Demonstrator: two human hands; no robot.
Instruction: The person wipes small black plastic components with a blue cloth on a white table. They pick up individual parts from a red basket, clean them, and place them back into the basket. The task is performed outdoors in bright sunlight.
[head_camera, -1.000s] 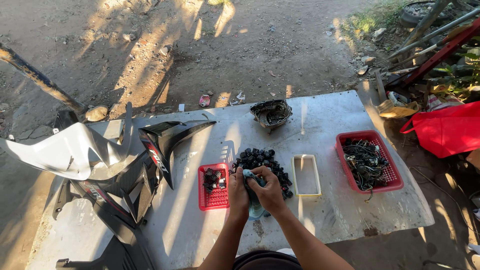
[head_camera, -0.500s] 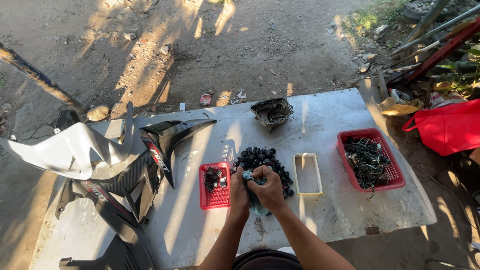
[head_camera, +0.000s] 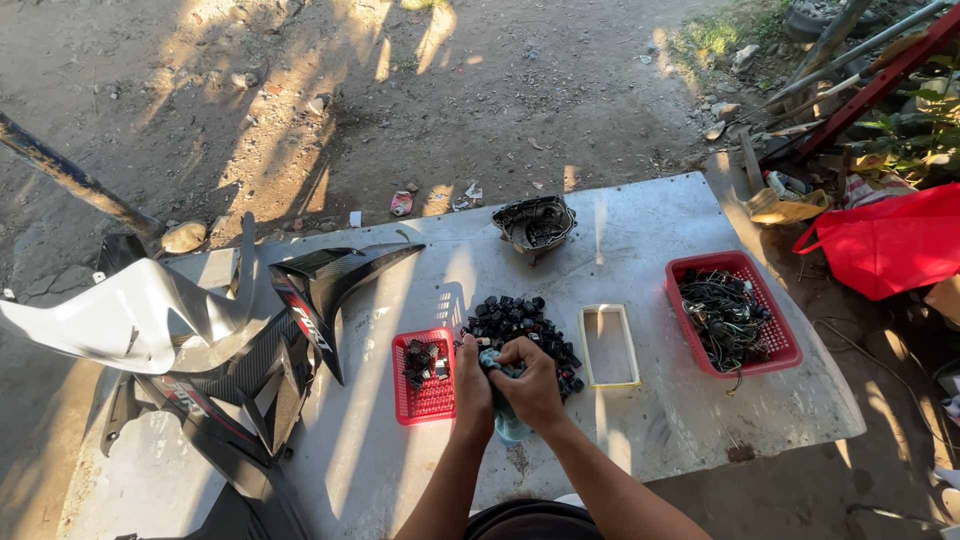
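Note:
My left hand (head_camera: 473, 375) and my right hand (head_camera: 532, 380) are pressed together over a light blue cloth (head_camera: 508, 424) at the near side of a pile of small black parts (head_camera: 524, 322). Both hands grip the cloth; whatever is wrapped inside is hidden. A small red basket (head_camera: 423, 377) with a few black parts sits just left of my left hand. A shallow white tray (head_camera: 609, 345), yellow-edged, lies right of the pile.
The grey table (head_camera: 650, 250) also bears a larger red basket (head_camera: 735, 315) of black wires at right, a dark metal housing (head_camera: 535, 224) at the back, and black and white motorcycle fairings (head_camera: 190, 330) at left. A red bag (head_camera: 890, 245) and scrap lie on the dirt at right.
The hands stay together on the cloth by the pile, shifting only slightly. Nothing else on the table has moved.

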